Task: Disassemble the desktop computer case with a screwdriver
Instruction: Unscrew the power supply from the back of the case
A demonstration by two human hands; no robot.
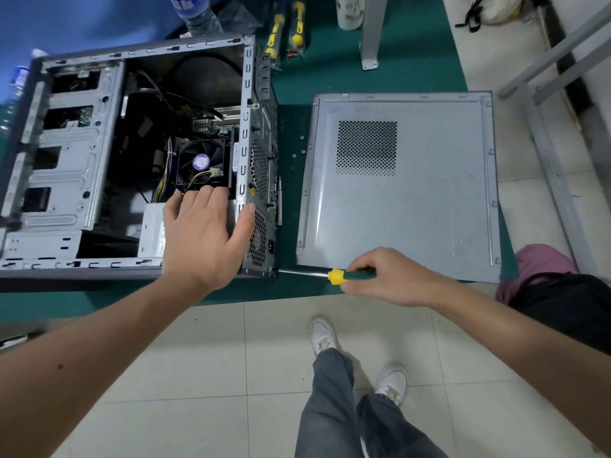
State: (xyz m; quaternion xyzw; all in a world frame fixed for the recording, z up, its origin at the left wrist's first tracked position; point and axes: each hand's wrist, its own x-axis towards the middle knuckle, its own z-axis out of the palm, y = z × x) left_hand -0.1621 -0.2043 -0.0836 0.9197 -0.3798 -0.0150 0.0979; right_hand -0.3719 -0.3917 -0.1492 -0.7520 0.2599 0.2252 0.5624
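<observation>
Far left, on a green tabletop: open computer case lying on its side, drive bays, cables and a cooling fan exposed. Next, left hand spread flat over the power supply, fingers straight, thumb hooked against the rear panel, steadying rather than gripping. At the case's lower rear corner, screwdriver held level, tip apparently set on a screw there, though too small to confirm. Right hand curled tight round the green-and-yellow handle. Beyond, removed side panel lying flat, partly overhanging the tabletop edge; loose screws scattered between panel and case. Likely hazards: tip slipping off under an angled push and rounding the head, case sliding if the bracing palm lifts, tiny screws rolling to the floor, panel tipping off if knocked.
</observation>
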